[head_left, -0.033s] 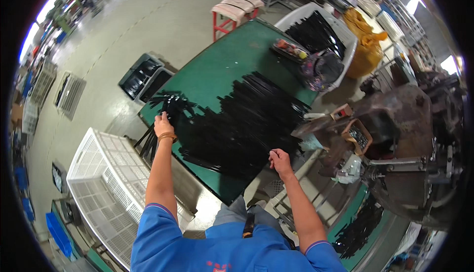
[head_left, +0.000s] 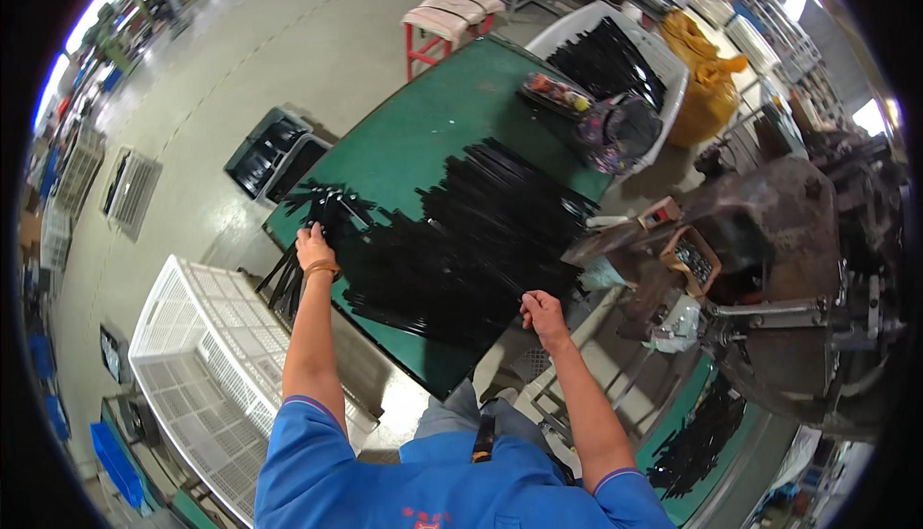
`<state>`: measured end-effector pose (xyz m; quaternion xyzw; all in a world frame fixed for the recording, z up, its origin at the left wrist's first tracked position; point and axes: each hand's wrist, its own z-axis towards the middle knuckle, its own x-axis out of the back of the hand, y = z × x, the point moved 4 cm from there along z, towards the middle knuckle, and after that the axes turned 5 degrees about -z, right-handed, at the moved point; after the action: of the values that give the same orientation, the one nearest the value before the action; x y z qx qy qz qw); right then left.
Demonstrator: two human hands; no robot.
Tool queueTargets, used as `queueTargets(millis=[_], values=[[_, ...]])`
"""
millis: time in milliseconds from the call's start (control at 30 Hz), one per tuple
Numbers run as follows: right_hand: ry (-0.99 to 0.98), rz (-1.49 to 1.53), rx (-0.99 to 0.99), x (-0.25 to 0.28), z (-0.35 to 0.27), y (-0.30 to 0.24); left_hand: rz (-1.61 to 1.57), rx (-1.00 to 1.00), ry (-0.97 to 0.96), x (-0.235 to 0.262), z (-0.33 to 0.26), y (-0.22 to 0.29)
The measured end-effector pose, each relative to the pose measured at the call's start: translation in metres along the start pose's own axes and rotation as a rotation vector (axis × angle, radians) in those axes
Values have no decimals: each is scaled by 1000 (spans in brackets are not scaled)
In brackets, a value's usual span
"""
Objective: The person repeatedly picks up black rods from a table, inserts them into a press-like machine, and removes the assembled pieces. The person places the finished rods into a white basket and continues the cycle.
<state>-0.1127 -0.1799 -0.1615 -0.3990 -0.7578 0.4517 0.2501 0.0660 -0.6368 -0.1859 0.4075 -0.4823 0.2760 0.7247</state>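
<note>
Left hand: at the counter's left edge, the left hand (head_left: 314, 250) has its fingers bent over a fanned bunch (head_left: 335, 204) of black strips, touching it; how tightly it grips, one cannot tell, the palm side being hidden.
Right hand: the right hand (head_left: 545, 316) is at the pile's near side, fingers curled in, thumb and forefinger close together; whether a strip is pinched there is too small to tell.
Bunch: its ends splay in several directions, and strips hang past the left edge. A loosened left grip could let them slip down beside the crate.
Pile: the loose pile (head_left: 481, 231) of black strips lies between the hands, roughly aligned, overlapping. A hard tug on one strip could drag neighbours askew or over the edge, since they lie unfastened.
Counter: the green counter (head_left: 385, 121) carries bunch and pile, with a bare stretch on its far side.
Crate: a white crate (head_left: 240, 308) stands at the left, near the left forearm.
Machine: the rusty machine (head_left: 784, 212) stands just beside the pile's right end; a careless rightward swing could knock the hand against it.
Far end: a patterned bag (head_left: 604, 140) sits by a white tub (head_left: 679, 97).
</note>
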Motion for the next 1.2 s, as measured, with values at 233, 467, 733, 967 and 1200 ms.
queueTargets(millis=[233, 467, 733, 967, 1200], values=[[66, 194, 7, 22, -71, -15, -107, -237, 102, 28, -19, 61], [31, -93, 117, 79, -169, -59, -483, -1387, -338, 169, -197, 331], [43, -69, 211, 196, -234, -103, -797, -649, -1761, 141, -324, 349], [969, -1178, 836, 311, -121, -74, -1196, 52, -1696, 154, -375, 399], [1038, -1100, 869, 311, -88, -59, -1275, 75, -1516, 153, -375, 449]])
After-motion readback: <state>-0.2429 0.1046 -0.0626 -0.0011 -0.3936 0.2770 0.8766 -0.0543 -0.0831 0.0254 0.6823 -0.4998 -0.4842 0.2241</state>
